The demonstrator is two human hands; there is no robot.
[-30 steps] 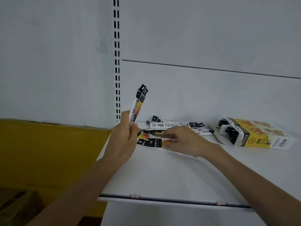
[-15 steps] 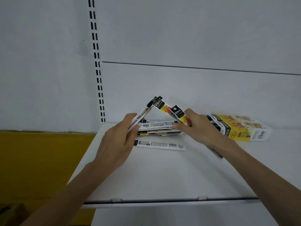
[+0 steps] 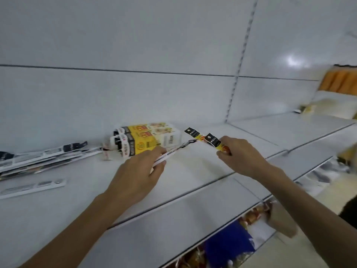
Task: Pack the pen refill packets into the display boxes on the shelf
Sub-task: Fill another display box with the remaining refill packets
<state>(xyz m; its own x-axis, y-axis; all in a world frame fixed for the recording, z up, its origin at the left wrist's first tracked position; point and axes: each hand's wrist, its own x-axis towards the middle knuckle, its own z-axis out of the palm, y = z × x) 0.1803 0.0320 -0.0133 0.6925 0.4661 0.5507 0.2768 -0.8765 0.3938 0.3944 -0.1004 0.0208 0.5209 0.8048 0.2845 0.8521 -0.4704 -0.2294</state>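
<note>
Over the white shelf (image 3: 193,169), my L hand (image 3: 138,172) pinches a thin bunch of refill packets (image 3: 170,154) btwn thumb & curled fingers, ends pointing right. R hand (image 3: 242,156) grips two black-topped packets (image 3: 209,139), fingers curled round them, tops up. Yellow display boxes (image 3: 148,140) lie at the back, just behind L hand. Far left sits a loose pile (image 3: 42,157) of packets, w/ a single packet (image 3: 32,187) nearer the front edge.

Open shelf (image 3: 193,171) right of display boxes (image 3: 146,141) — packet pile (image 3: 44,157) blocks left.
</note>
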